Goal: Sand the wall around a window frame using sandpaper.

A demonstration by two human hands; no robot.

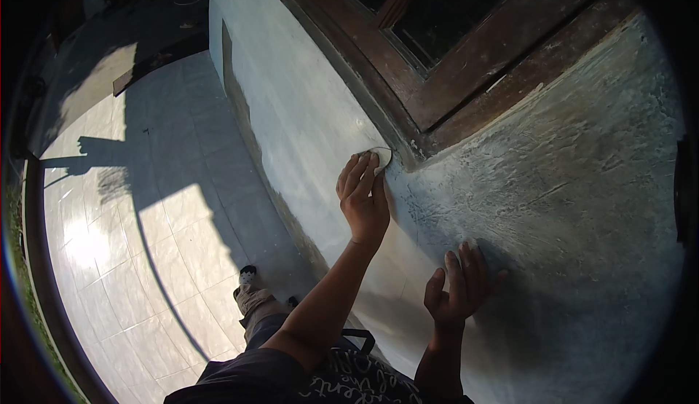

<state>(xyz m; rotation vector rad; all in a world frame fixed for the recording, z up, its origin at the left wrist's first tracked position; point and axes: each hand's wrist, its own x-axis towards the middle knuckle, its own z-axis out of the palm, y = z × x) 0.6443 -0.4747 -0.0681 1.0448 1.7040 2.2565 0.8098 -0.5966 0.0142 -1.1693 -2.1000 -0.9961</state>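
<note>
My left hand point(365, 204) presses a small pale sheet point(385, 158), which looks like sandpaper, flat against the painted wall point(306, 98). The sheet's curved edge shows past the fingertips, close to the lower corner of a brown wooden window frame point(420, 98). Most of it is hidden under the fingers. Lower and to the right is my right hand point(458, 289), fingers spread, at a rough, patchy grey stretch of the wall point(519, 207). Nothing shows in that hand; whether its fingertips touch the wall is hard to tell.
The wall meets a glossy tiled floor point(164, 229) on the left, part sunlit and part in shadow. Bare grey plaster point(251, 136) runs along the wall's base. My foot point(248, 274) stands close to it. Dark glass panes point(442, 16) sit within the frame.
</note>
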